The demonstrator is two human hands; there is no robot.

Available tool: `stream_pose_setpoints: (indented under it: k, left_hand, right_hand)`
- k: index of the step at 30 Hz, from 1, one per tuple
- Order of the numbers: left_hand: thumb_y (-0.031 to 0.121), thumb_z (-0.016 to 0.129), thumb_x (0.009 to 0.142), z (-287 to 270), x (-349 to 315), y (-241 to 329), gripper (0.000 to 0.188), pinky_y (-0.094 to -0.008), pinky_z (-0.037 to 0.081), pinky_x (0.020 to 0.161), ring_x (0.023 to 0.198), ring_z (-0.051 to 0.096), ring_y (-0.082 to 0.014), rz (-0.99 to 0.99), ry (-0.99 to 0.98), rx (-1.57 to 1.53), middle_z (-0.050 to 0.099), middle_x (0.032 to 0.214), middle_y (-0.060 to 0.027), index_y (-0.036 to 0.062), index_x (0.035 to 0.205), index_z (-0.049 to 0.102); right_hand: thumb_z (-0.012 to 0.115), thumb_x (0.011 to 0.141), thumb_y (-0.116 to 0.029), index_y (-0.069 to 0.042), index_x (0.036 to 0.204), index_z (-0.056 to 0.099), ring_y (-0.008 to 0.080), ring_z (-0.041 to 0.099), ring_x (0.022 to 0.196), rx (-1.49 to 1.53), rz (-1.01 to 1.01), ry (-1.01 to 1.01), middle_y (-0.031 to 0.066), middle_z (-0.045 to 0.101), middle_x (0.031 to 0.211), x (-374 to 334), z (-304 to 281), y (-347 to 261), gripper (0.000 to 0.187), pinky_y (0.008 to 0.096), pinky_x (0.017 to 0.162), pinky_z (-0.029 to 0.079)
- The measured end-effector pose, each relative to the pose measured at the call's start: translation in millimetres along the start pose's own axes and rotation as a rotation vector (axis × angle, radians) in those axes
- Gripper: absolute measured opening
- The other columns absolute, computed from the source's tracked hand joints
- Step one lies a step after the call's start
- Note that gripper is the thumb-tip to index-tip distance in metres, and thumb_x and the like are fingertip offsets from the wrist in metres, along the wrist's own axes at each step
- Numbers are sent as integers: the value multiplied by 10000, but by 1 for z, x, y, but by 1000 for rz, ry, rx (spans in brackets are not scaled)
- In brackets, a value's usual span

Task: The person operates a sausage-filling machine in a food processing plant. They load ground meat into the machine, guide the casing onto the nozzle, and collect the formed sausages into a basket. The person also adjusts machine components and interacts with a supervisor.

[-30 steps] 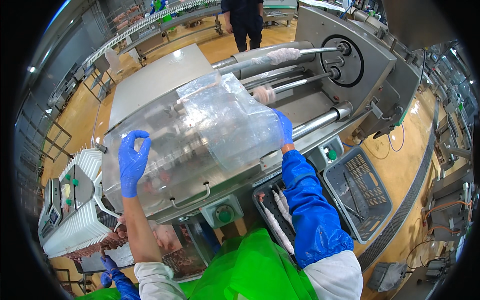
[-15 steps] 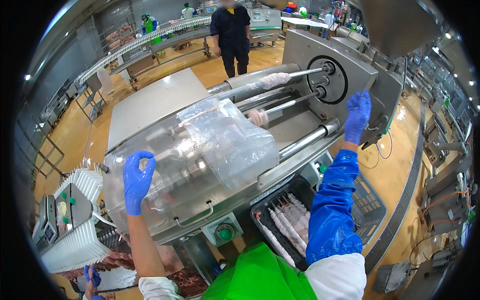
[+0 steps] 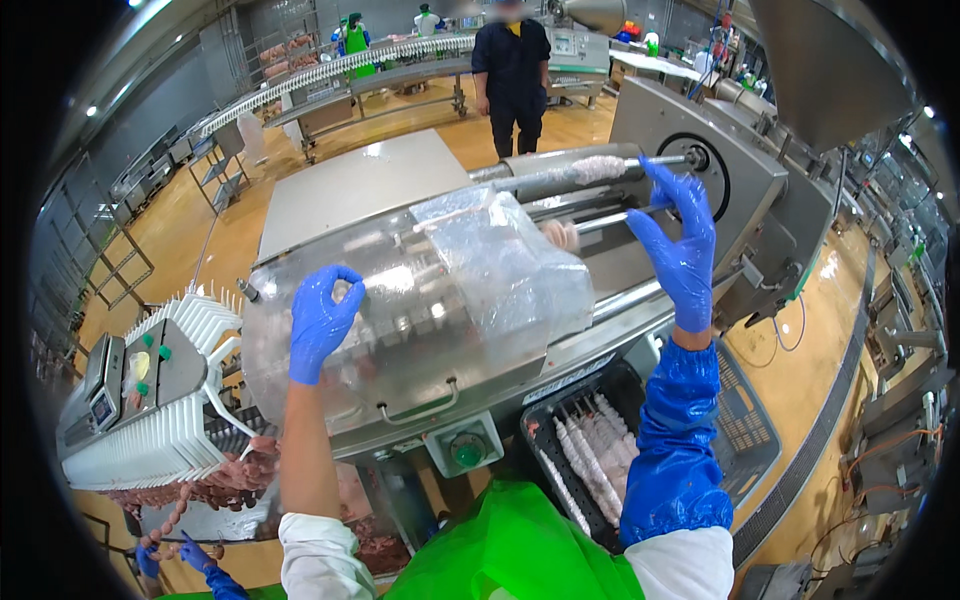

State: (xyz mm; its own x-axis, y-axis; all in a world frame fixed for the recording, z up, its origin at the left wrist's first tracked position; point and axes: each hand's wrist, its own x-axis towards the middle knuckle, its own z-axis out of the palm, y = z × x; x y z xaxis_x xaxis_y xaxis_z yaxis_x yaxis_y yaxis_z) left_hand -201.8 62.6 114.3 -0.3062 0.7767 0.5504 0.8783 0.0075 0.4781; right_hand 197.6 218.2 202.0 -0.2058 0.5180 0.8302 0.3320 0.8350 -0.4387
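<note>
Steel machine (image 3: 360,190), yellow floor (image 3: 830,300) (glossy)

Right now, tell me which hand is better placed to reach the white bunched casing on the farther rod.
Probably the right hand: it appears close to the white bunched casing. The left hand is farther off, over the clear cover.

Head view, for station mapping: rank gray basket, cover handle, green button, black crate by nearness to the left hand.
1. Cover handle, lower right of left hand
2. Green button, below the handle
3. Black crate, right of button
4. Gray basket, far right
</note>
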Motion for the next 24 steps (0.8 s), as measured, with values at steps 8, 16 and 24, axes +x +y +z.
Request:
stream_pose_setpoints:
  k: [8, 16, 24]
  left_hand:
    - [236, 668, 814, 4, -4, -5, 184, -400, 461, 876, 967, 615, -314, -25, 10, -29, 677, 952, -126, 75, 902, 677]
    - [209, 679, 813, 0, -7, -7, 167, -400, 460, 865, 943, 616, -317, 36, 51, 24, 669, 939, -131, 70, 906, 672]
    - [211, 678, 809, 10, 0, 1, 144, -405, 464, 859, 946, 615, -308, 17, 14, -12, 675, 930, -119, 83, 875, 677]
  right_hand:
    - [875, 618, -99, -143, 1040, 687, 272, 469, 1256, -228, -654, 306, 124, 473, 1365, 42, -3, -84, 464, 379, 986, 432]
    - [832, 651, -149, -145, 1003, 703, 329, 466, 1253, -231, -446, 221, 144, 516, 1334, 14, -15, -31, 375, 440, 1026, 381]
    - [736, 776, -173, -98, 1109, 643, 317, 621, 995, -240, 336, 120, 141, 636, 1061, -148, 36, 185, 354, 408, 896, 486]
